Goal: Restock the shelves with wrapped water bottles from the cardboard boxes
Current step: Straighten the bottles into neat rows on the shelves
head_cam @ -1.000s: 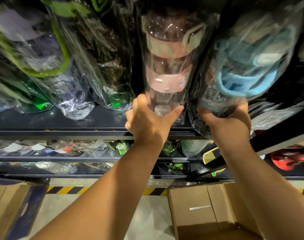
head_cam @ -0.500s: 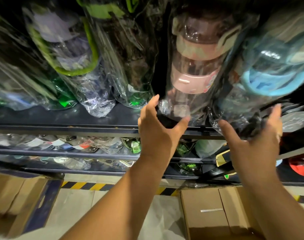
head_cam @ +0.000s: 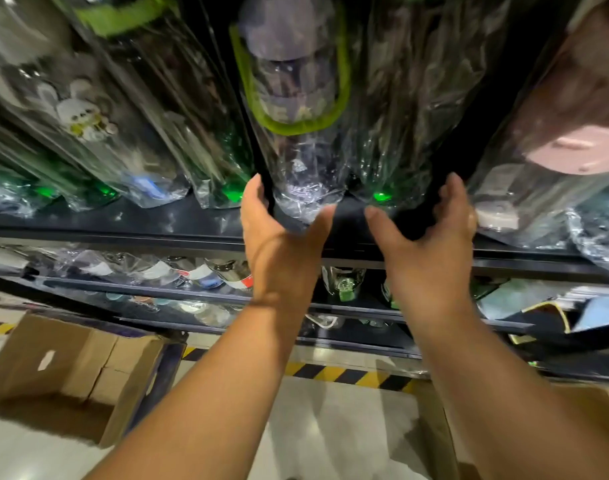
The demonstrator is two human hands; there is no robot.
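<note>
Wrapped water bottles stand in a row on the dark upper shelf (head_cam: 123, 233). My left hand (head_cam: 279, 237) grips the base of a clear wrapped bottle with a green strap (head_cam: 296, 109), thumb on its right and fingers on its left. My right hand (head_cam: 431, 233) curls round the base of the dark green-tinted wrapped bottle (head_cam: 396, 116) beside it. A pink-lidded wrapped bottle (head_cam: 556, 140) stands just right of my right hand. An open cardboard box (head_cam: 71, 368) sits on the floor at the lower left.
More wrapped bottles, one with a rabbit print (head_cam: 78, 116), fill the shelf to the left. Lower shelves (head_cam: 192, 296) hold further bottles. Another cardboard box (head_cam: 594, 410) sits at the lower right. Yellow-black hazard tape (head_cam: 348, 374) runs along the floor under the rack.
Both hands let go of the pink and blue bottles and moved left along the shelf. They now hold the green-strap bottle and the dark green one.
</note>
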